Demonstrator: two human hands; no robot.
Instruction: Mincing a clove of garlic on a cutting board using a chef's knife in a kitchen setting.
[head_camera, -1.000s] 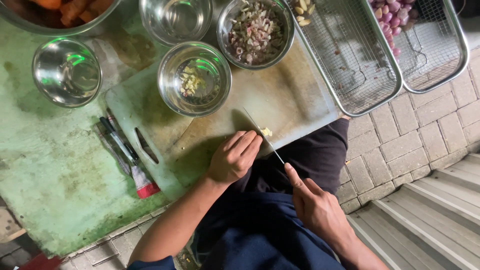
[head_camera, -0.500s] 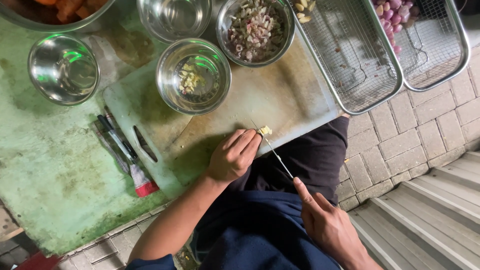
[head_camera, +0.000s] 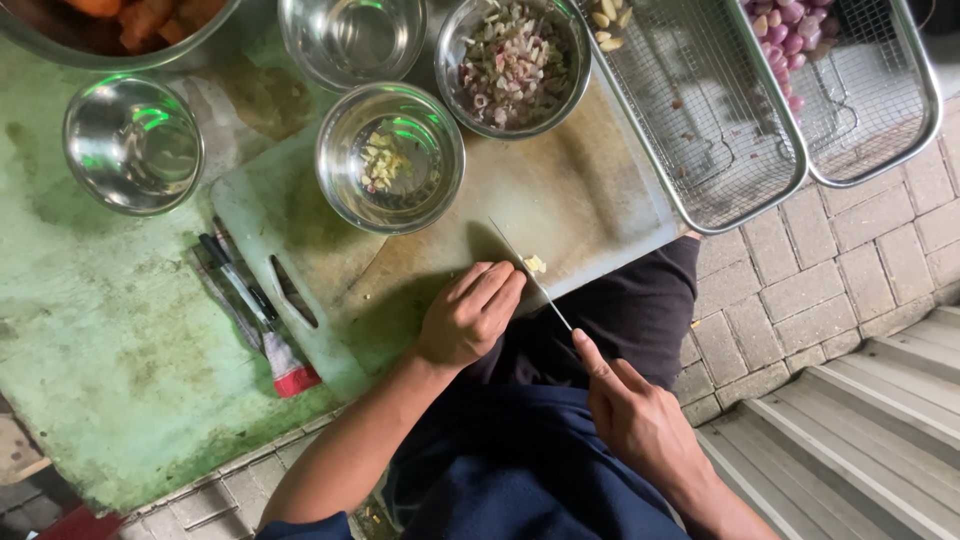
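Meanwhile, little has changed since half a second ago: the left hand (head_camera: 468, 318) is still curled, fingertips down on the cutting board (head_camera: 560, 200) just beside a small pale piece of garlic (head_camera: 536, 264), and the right hand (head_camera: 640, 420) still grips the knife (head_camera: 528, 272), forefinger stretched along its spine. The blade now lies a touch further up the board, its tip reaching towards the nearest bowl, and the garlic sits right against its edge near the board's lower rim. Bowls and trays keep their places.

Counting what stands about: three steel bowls are fully in view. One bowl (head_camera: 390, 157) on the board holds a little chopped garlic, a second bowl (head_camera: 133, 143) on the green counter (head_camera: 110, 350) holds nothing visible, and a third bowl (head_camera: 513, 62) holds chopped shallot. A fourth bowl (head_camera: 352, 40) at the top edge looks bare, and a fifth, larger bowl (head_camera: 90, 30) in the top left corner carries orange pieces. Two wire trays sit to the right: the nearer tray (head_camera: 700, 110) has a few garlic cloves at its top, the far tray (head_camera: 850, 90) some purple shallots. Two pens (head_camera: 240, 290) lie left of the board.
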